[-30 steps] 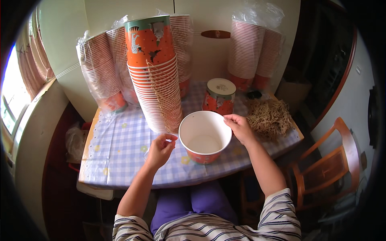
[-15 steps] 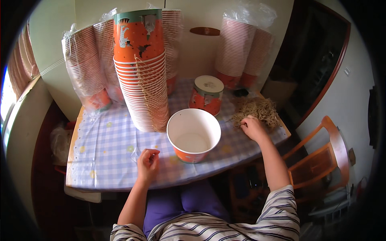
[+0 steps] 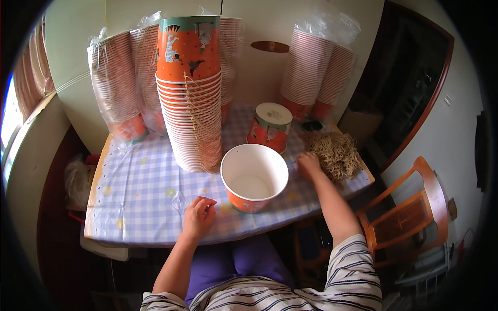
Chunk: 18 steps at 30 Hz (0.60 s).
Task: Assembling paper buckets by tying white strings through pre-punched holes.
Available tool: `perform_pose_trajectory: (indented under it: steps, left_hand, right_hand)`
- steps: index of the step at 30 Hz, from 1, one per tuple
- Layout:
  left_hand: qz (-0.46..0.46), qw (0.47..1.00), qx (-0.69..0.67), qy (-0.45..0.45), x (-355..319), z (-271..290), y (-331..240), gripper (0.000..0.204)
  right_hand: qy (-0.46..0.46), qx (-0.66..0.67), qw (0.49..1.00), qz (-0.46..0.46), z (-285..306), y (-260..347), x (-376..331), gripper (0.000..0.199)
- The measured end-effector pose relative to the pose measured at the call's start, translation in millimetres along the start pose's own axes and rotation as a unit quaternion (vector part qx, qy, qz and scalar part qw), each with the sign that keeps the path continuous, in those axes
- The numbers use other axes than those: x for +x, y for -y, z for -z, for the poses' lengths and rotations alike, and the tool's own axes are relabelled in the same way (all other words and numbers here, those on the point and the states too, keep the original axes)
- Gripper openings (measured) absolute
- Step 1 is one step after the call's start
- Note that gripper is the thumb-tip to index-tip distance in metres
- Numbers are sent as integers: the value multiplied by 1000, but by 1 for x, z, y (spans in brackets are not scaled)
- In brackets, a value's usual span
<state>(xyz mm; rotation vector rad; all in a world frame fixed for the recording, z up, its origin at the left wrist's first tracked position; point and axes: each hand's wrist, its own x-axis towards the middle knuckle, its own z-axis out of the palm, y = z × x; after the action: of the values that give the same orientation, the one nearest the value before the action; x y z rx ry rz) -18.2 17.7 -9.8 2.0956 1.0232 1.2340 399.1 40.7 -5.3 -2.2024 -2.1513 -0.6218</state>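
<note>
An open orange paper bucket [image 3: 253, 177] with a white inside stands on the checked tablecloth [image 3: 150, 189] in front of me. My left hand [image 3: 198, 215] rests on the cloth just left of it, fingers loosely curled, holding nothing. My right hand [image 3: 309, 165] reaches right of the bucket and touches the edge of a pile of tan string handles [image 3: 335, 153]. A tall stack of orange buckets with handles [image 3: 190, 98] rises behind the open one. An upside-down orange bucket [image 3: 270, 127] stands behind it to the right.
Plastic-wrapped stacks of buckets stand at the back left [image 3: 118, 88] and back right [image 3: 314, 67] against the wall. A wooden chair [image 3: 410, 212] sits right of the table. A window is at the far left.
Both hands have let go of the open bucket, which now stands on the table. My right hand moved right to the string pile; my left hand dropped to the cloth.
</note>
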Motion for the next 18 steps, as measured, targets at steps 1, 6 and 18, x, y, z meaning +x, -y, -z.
perform_pose_trajectory:
  steps: [1,6,18]
  left_hand:
    - [3,1000,-1,2,0,0,-1,11]
    - [6,1000,-8,9,3,-2,-3,11]
    - [18,1000,-2,2,2,-3,-3,11]
  right_hand:
    - [0,55,998,-34,-1,-3,1,11]
    - [-141,514,825,-189,35,-34,18,12]
    - [-276,739,594,-158,246,-107,87,12]
